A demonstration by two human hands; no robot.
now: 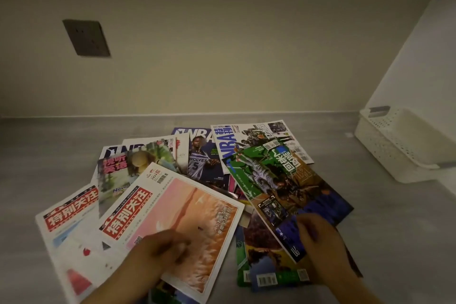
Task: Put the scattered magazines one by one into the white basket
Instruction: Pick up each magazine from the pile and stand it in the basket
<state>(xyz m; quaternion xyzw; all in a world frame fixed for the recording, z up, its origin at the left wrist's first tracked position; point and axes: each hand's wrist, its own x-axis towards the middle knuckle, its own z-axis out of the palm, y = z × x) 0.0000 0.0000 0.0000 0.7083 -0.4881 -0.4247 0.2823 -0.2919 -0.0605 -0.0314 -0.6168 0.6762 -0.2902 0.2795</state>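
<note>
Several magazines lie fanned out and overlapping on a grey surface. My left hand (162, 249) rests on the near edge of a pink-and-orange covered magazine (187, 215) with a red title block; its fingers curl at that edge. My right hand (318, 242) pinches the near corner of a green-and-blue basketball magazine (278, 180), which lies on top of the pile's right side. The white basket (394, 145), perforated and rectangular, stands at the far right against the wall, apart from the pile. It looks empty from here.
More magazines lie behind and under the two held ones: NBA covers (202, 155) at the back, a white one with red title (66, 224) at the left. A beige wall with a dark socket plate (86, 37) rises behind. A white panel (424, 44) borders the right.
</note>
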